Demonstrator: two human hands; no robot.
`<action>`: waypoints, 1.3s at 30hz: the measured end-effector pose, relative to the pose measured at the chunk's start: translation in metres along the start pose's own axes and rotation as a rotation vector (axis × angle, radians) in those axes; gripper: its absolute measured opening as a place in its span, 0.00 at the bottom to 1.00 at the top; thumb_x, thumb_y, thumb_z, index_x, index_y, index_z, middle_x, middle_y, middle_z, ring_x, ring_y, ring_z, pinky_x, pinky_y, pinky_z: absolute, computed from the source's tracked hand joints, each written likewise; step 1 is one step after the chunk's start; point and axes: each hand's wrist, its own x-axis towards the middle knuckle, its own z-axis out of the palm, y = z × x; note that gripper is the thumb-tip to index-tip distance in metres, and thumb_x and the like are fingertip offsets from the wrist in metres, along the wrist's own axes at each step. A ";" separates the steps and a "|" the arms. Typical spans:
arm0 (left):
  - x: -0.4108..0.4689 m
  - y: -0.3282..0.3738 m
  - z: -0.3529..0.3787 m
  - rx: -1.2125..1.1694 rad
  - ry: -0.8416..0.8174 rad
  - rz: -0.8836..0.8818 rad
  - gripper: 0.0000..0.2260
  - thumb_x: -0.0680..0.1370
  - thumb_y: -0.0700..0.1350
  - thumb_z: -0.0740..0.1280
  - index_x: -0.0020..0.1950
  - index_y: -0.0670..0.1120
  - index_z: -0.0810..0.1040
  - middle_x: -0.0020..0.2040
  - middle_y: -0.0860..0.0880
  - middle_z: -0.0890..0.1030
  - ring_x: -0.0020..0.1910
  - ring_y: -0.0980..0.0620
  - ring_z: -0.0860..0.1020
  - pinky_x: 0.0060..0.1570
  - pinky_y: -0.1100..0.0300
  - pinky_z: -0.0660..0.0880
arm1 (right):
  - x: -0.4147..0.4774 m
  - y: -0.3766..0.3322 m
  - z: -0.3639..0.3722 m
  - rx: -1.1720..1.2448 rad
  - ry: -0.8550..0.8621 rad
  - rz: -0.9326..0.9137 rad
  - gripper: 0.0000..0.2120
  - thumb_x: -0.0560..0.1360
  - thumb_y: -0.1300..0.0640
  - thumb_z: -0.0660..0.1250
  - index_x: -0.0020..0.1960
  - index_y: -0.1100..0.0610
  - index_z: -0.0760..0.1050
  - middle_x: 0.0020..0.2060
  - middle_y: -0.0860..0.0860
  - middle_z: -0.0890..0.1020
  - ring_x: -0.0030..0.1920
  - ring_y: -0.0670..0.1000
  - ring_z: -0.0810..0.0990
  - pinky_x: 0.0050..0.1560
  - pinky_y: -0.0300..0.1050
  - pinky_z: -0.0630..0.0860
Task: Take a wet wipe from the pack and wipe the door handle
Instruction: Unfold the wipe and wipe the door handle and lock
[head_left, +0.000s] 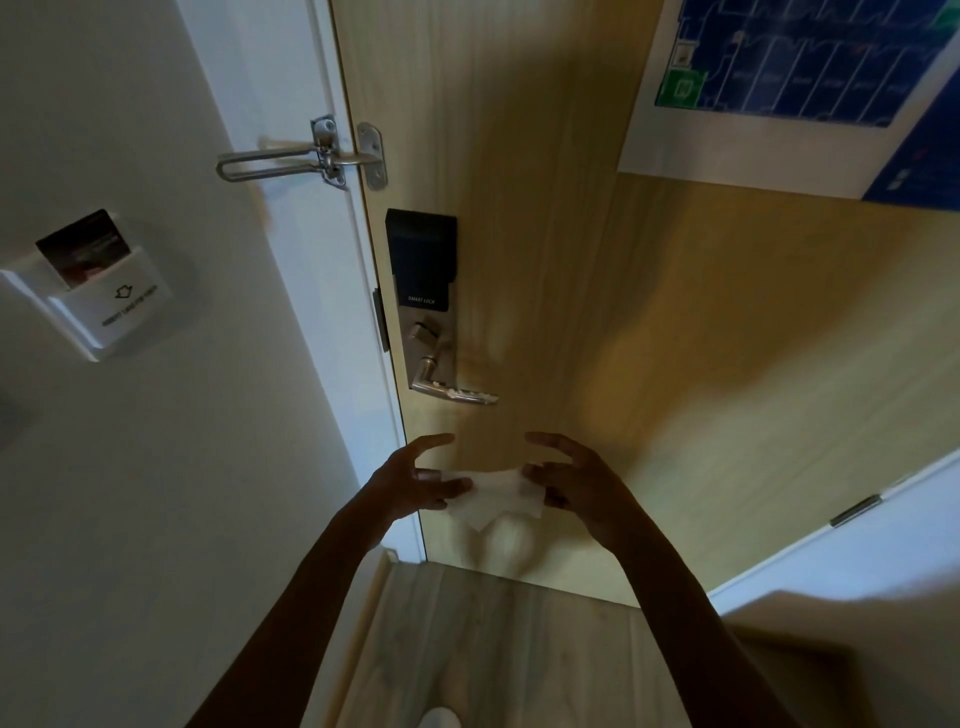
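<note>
Both hands, left hand (423, 478) and right hand (574, 480), are pinching a limp, light wet wipe (496, 493) by opposite edges, other fingers splayed, just below the lever door handle (457, 392), probably best bunched into one palm.

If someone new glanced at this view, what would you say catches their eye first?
Probably the white wet wipe stretched between the left hand and the right hand, low in the middle of the view. Just above it sits the silver door handle, dotted with white specks, under a black smart lock at the wooden door's edge. On the white wall to the left, a key card stands in its holder.
</note>
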 end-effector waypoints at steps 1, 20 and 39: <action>0.001 0.000 0.000 0.018 0.017 0.024 0.28 0.67 0.48 0.76 0.66 0.54 0.72 0.60 0.49 0.76 0.56 0.47 0.78 0.41 0.62 0.81 | -0.001 0.000 -0.002 -0.001 -0.010 -0.004 0.21 0.70 0.59 0.74 0.62 0.48 0.75 0.47 0.59 0.81 0.52 0.59 0.82 0.52 0.49 0.80; 0.009 0.021 -0.032 0.220 0.168 0.456 0.11 0.69 0.43 0.76 0.50 0.45 0.85 0.47 0.52 0.85 0.44 0.54 0.84 0.44 0.65 0.80 | -0.003 -0.038 0.014 -0.186 0.078 -0.214 0.12 0.72 0.64 0.72 0.52 0.50 0.82 0.46 0.53 0.84 0.47 0.52 0.83 0.48 0.47 0.80; 0.015 0.032 -0.069 0.369 0.174 0.374 0.12 0.70 0.46 0.75 0.52 0.46 0.84 0.48 0.50 0.84 0.45 0.57 0.81 0.44 0.70 0.76 | 0.020 -0.034 0.054 -0.360 0.183 -0.268 0.12 0.73 0.66 0.69 0.53 0.53 0.83 0.49 0.47 0.83 0.48 0.40 0.80 0.41 0.26 0.74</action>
